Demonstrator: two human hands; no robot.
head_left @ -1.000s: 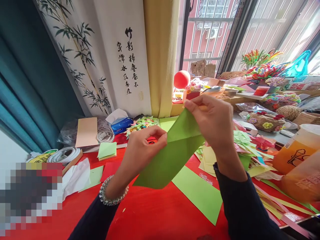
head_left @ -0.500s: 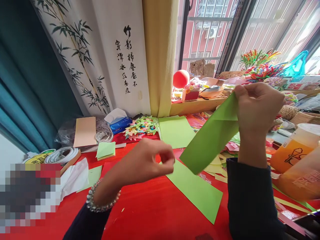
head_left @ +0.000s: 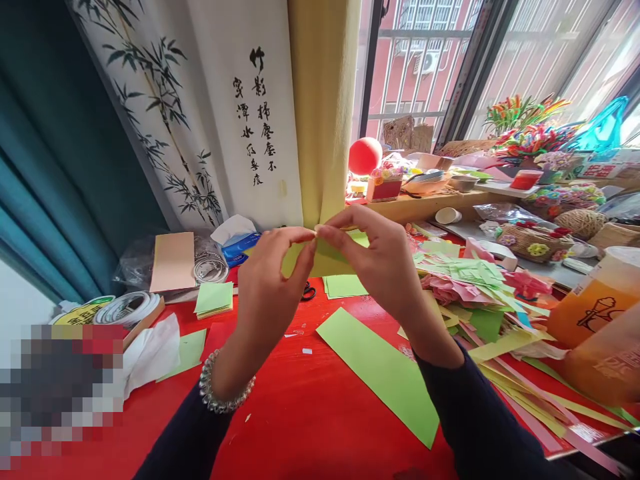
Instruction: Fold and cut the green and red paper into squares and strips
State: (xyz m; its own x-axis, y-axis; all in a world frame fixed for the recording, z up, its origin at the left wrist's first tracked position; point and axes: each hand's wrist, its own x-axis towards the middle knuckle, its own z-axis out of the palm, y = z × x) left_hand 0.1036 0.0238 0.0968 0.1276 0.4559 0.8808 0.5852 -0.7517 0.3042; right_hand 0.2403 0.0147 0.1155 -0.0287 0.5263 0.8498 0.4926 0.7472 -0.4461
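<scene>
A green paper strip (head_left: 330,262) is held up above the red table, partly hidden behind both hands. My left hand (head_left: 277,277) pinches its upper edge, thumb and fingertips together. Right beside those fingertips, my right hand (head_left: 377,257) pinches the same edge; the two hands nearly touch. Below them a second green strip (head_left: 383,377) lies slantwise on the table. A small stack of light green squares (head_left: 214,299) is to the left. Black scissors (head_left: 309,291) show partly behind my left hand.
Cut paper strips and scraps (head_left: 465,280) pile up on the right, beside orange cups (head_left: 587,307). White tape rolls (head_left: 125,309), a crumpled tissue (head_left: 153,350) and a blue tissue pack (head_left: 240,249) are on the left. Crafts line the windowsill.
My right hand has moved left and down with the green strip, now held lengthwise across. My left hand has risen to meet it and taken hold of the strip's edge.
</scene>
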